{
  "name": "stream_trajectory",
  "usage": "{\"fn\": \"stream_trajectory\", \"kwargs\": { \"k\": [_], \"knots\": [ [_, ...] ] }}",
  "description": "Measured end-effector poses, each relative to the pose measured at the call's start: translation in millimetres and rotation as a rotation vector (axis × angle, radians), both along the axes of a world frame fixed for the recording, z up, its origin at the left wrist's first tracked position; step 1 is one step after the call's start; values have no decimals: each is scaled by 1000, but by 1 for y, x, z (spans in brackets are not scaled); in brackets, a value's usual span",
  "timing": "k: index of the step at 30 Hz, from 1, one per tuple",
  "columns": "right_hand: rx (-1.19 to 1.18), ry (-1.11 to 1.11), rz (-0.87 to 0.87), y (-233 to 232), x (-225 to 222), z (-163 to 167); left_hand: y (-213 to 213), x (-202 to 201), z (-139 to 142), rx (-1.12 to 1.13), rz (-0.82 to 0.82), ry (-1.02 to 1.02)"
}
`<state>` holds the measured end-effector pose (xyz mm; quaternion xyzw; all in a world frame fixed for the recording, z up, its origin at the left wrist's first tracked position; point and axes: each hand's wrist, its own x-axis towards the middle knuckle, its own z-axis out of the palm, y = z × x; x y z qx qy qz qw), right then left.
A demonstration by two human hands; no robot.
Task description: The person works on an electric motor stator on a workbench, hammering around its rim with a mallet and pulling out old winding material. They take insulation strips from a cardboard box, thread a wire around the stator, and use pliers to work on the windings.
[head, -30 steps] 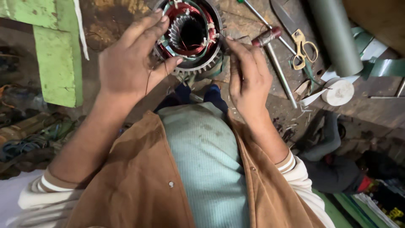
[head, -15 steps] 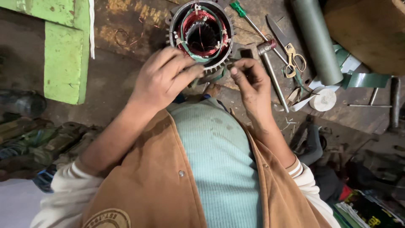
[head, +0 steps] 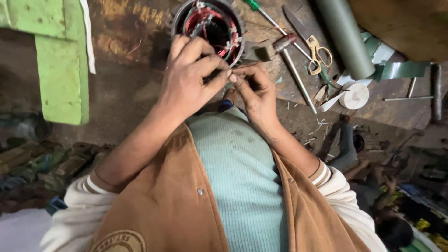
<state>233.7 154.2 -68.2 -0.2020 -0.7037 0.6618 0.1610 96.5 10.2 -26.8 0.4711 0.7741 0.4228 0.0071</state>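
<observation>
One green pipe (head: 344,37) lies on my bench, cut off at the top. One motor coil (head: 207,28) sits just above my left hand (head: 189,79) and right hand (head: 254,91); both pinch one thin wire (head: 242,66), hard to see. One pair of scissors (head: 317,53) lies near.

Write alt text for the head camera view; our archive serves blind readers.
Seen from above, a person's left hand and right hand meet fingertip to fingertip just below a round motor stator wound with red wire. Scissors, a screwdriver, a grey tube and a tape roll lie on the workbench.
</observation>
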Motion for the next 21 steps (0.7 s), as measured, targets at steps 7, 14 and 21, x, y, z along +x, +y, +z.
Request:
{"fn": "stream_trajectory", "kwargs": {
  "k": [7,14,21],
  "knots": [
    [192,64,40,20,9,1,-11,17,25,-201,2,-2],
    [314,11,65,68,57,22,-42,50,-1,-292,148,-171],
    [1075,-214,-214,160,124,20,-46,83,-53,111,311,-670]
  ]
}}
